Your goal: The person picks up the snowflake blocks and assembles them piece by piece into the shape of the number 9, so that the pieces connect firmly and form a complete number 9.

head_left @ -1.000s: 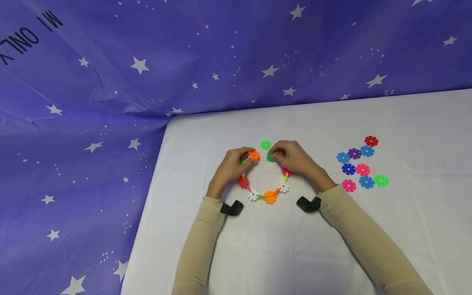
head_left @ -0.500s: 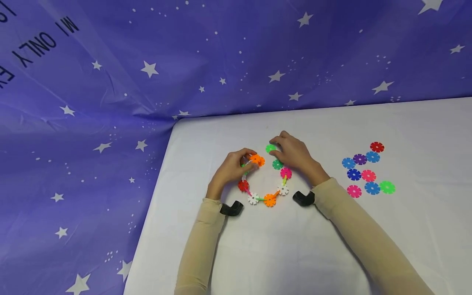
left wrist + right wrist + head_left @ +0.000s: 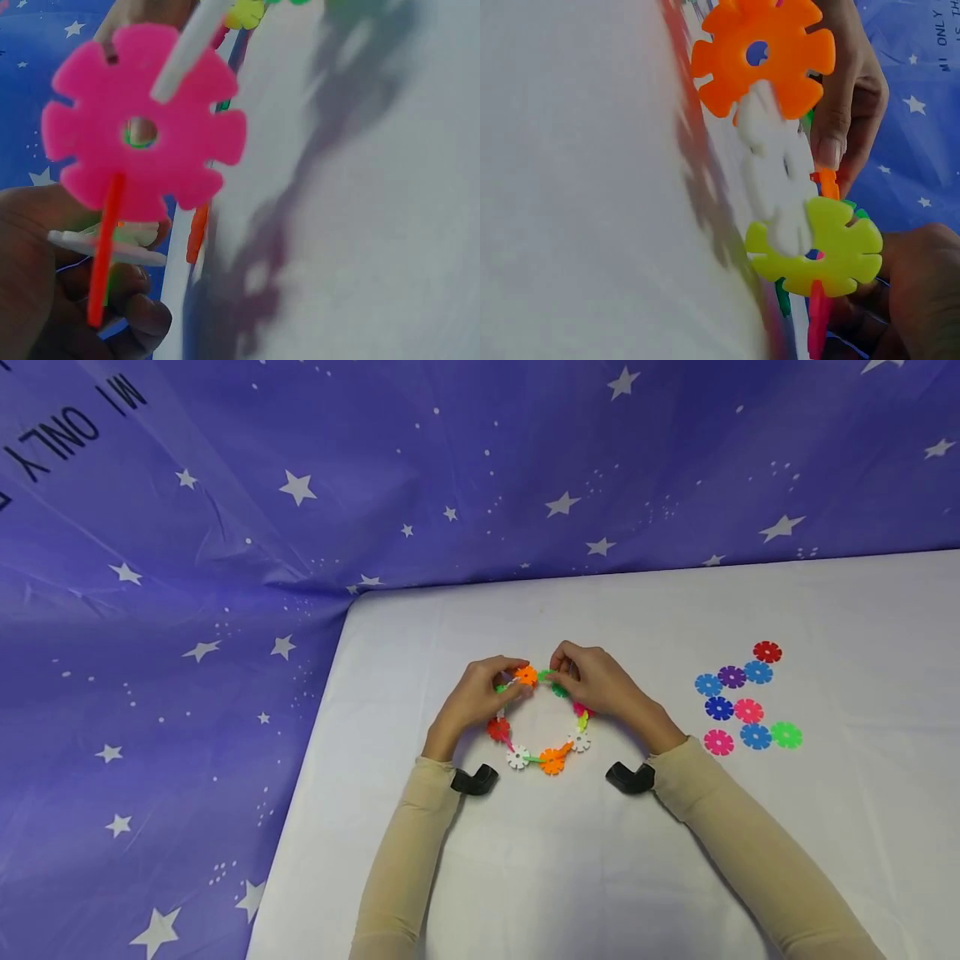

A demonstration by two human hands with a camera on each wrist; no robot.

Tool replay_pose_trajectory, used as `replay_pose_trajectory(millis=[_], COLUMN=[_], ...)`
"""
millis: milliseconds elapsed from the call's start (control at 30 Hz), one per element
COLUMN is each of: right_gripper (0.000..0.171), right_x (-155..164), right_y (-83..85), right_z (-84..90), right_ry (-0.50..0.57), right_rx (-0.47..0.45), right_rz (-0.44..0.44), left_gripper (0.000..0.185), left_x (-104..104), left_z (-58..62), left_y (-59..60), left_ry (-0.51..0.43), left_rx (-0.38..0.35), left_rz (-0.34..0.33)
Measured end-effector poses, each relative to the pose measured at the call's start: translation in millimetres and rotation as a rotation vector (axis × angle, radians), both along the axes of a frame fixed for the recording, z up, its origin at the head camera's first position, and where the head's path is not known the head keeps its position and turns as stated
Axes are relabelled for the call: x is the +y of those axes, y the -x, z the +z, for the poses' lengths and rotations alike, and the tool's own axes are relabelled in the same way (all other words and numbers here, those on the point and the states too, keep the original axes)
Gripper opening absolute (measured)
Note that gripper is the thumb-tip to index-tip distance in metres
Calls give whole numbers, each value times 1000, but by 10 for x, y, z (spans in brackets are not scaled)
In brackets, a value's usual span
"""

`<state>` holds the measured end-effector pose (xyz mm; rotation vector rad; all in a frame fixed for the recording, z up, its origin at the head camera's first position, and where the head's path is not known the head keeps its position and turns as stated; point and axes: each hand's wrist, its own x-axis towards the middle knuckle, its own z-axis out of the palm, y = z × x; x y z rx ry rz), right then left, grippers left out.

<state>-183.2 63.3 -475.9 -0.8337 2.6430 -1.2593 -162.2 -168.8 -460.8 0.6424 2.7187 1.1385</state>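
Note:
A ring of slotted plastic flower discs, linked edge to edge, stands on the white cloth between my hands. My left hand (image 3: 480,693) pinches an orange disc (image 3: 528,676) at the ring's far side. Opposite it, my right hand (image 3: 592,678) pinches a light green disc (image 3: 544,677) between thumb and forefinger, right beside the orange one. A dark green disc (image 3: 559,691) lies just under the right fingertips. In the left wrist view a pink disc (image 3: 82,135) fills the foreground; a yellow-green disc (image 3: 855,240) and a white disc (image 3: 761,169) show in the right wrist view.
Several loose discs lie to the right, among them a red disc (image 3: 767,652), a purple disc (image 3: 732,677) and a green disc (image 3: 787,735). Black curved wrist mounts (image 3: 476,779) stick out from both sleeves. A purple star-printed curtain (image 3: 450,468) hangs behind the table.
My right hand left the dark green disc, reached back to the loose light green disc, and brought it toward the orange disc. My left hand keeps its grip on the ring.

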Motion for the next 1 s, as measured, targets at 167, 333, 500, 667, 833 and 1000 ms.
replay_pose_trajectory(millis=[167, 333, 500, 667, 833, 1000], right_gripper=[11, 9, 6, 5, 5, 5], right_x=[2, 19, 19, 3, 1, -25], right_y=[-11, -9, -15, -22, -38, -61], right_z=[8, 4, -7, -17, -29, -39], right_ry=[18, 25, 32, 27, 61, 73], right_rx=[19, 21, 66, 137, 174, 216], right_rz=[17, 44, 68, 74, 72, 83], left_gripper=[39, 41, 37, 34, 33, 33], left_x=[17, 14, 19, 37, 67, 107], left_z=[-3, 7, 5, 20, 23, -1], left_y=[14, 14, 11, 7, -1, -14], left_ry=[10, 15, -2, -4, -19, 9], left_rx=[-13, 9, 53, 89, 125, 138], left_rz=[-40, -90, -74, -64, -76, -78])
